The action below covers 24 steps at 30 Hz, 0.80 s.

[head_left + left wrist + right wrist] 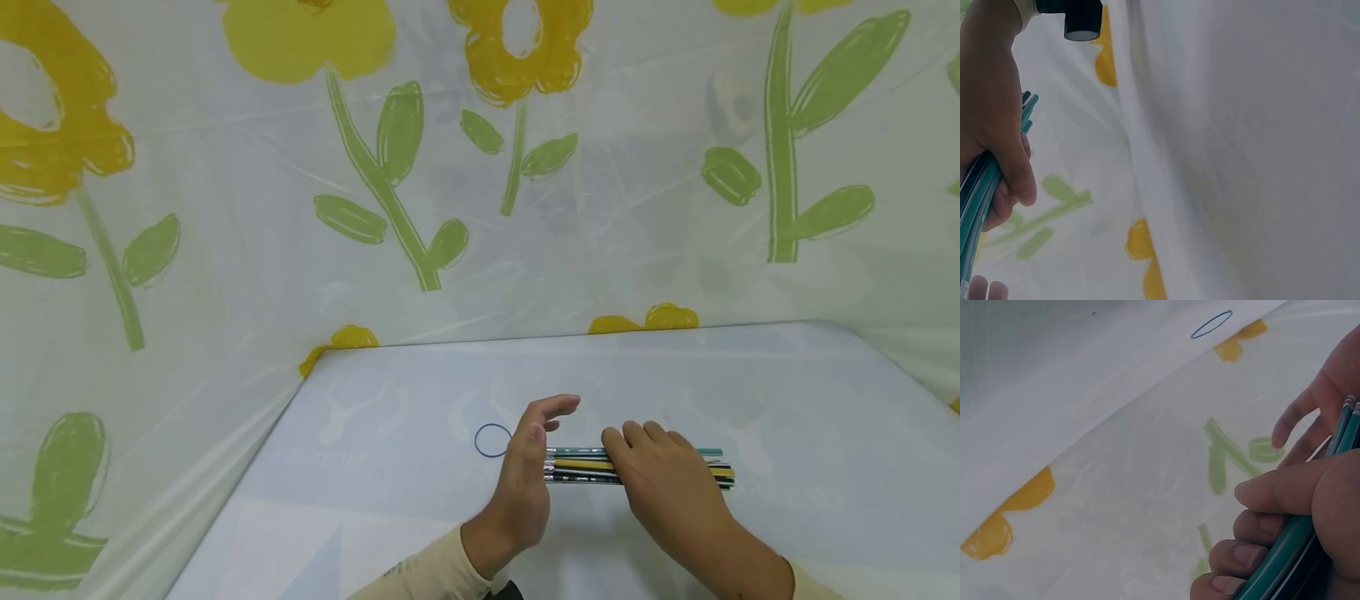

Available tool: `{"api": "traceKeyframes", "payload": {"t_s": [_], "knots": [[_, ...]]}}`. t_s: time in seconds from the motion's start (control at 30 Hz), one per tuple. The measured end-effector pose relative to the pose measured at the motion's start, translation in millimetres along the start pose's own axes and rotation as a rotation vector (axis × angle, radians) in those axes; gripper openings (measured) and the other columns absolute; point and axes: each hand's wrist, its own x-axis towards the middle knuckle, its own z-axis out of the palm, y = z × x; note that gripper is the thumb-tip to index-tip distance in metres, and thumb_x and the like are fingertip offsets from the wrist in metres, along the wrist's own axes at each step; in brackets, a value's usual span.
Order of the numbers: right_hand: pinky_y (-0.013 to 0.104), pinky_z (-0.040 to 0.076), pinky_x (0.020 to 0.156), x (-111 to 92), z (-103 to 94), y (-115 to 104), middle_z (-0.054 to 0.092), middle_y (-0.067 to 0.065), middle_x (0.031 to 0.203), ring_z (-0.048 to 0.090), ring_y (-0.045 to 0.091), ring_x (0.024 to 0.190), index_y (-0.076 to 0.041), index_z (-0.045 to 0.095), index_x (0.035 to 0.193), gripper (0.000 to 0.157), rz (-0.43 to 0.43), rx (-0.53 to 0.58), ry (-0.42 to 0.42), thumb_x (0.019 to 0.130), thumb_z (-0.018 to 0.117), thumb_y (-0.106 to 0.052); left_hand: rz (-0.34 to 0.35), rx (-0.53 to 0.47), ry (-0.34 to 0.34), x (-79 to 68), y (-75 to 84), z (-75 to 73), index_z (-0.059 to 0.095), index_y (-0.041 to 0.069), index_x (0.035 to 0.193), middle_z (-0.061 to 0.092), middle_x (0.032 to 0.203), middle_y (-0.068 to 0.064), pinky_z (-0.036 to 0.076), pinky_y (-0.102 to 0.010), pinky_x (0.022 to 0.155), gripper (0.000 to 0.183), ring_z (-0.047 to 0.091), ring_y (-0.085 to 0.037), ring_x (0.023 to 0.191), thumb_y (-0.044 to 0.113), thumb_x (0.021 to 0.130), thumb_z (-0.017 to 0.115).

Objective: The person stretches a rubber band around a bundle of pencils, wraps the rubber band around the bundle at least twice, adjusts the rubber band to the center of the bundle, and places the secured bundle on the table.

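Note:
A bundle of pencils (583, 465) in green, yellow and black lies sideways in my right hand (667, 487). The right hand's fingers wrap over it from above, and its far ends stick out to the right. Silver-banded ends face my left hand (525, 487), which stands upright with its palm against them and its fingers extended, slightly bent. From the right wrist view, the right thumb and fingers (1285, 487) close round the green pencils (1288, 550). Just left of the left hand, a thin blue ring (492, 424) lies on the table.
The table (360, 467) has a pale, glossy cover. Behind it and along its left side hangs a white curtain (247, 208) printed with yellow flowers and green leaves. A black device (1083, 22) sits at the right wrist in the left wrist view.

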Motion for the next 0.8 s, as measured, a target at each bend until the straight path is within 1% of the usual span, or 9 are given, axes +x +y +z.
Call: {"api": "traceKeyframes", "payload": {"t_s": [0.07,0.3,0.53,0.67,0.8], "knots": [[0.034,0.052,0.07,0.0,-0.1,0.0,0.057,0.003,0.08,0.05,0.018,0.072,-0.011,0.059,0.098,0.042,0.0,0.001,-0.003,0.07,0.089,-0.011,0.0,-0.004,-0.004,0.0,0.2,0.3,0.044,0.012,0.143,0.049,0.147,-0.002,0.035,-0.042,0.113,0.053,0.044,-0.019,0.137,0.027,0.107,0.007],[0.034,0.052,0.07,-1.4,-1.6,-1.1,0.058,0.002,0.081,0.051,0.017,0.072,-0.011,0.058,0.099,0.043,-0.003,0.001,-0.009,0.07,0.09,-0.011,-0.015,-0.005,-0.019,-1.7,2.4,1.2,0.043,0.015,0.144,0.047,0.149,0.0,0.035,-0.042,0.113,0.051,0.043,-0.018,0.138,0.028,0.107,0.009],[0.033,0.051,0.069,-1.8,-2.0,-2.2,0.058,0.002,0.081,0.051,0.018,0.072,-0.012,0.059,0.1,0.043,-0.002,-0.01,-0.014,0.07,0.089,-0.012,0.014,-0.027,-0.013,-3.3,2.3,2.0,0.04,0.013,0.145,0.047,0.149,-0.004,0.036,-0.04,0.112,0.051,0.043,-0.02,0.138,0.027,0.107,0.009],[0.033,0.05,0.069,-1.3,-1.6,-2.4,0.057,0.003,0.08,0.05,0.018,0.072,-0.011,0.058,0.099,0.042,0.003,-0.011,-0.007,0.071,0.089,-0.011,-0.009,-0.024,-0.037,-2.2,3.5,-0.6,0.038,0.015,0.147,0.043,0.152,-0.001,0.034,-0.041,0.113,0.051,0.041,-0.019,0.14,0.029,0.107,0.009],[0.033,0.051,0.07,-0.1,-1.5,-2.3,0.057,0.003,0.079,0.05,0.019,0.072,-0.011,0.058,0.099,0.041,0.013,-0.002,0.014,0.071,0.088,-0.009,-0.023,-0.008,-0.059,0.5,3.2,-4.7,0.036,0.015,0.148,0.04,0.154,-0.001,0.032,-0.044,0.115,0.051,0.038,-0.02,0.141,0.031,0.107,0.008]]}}
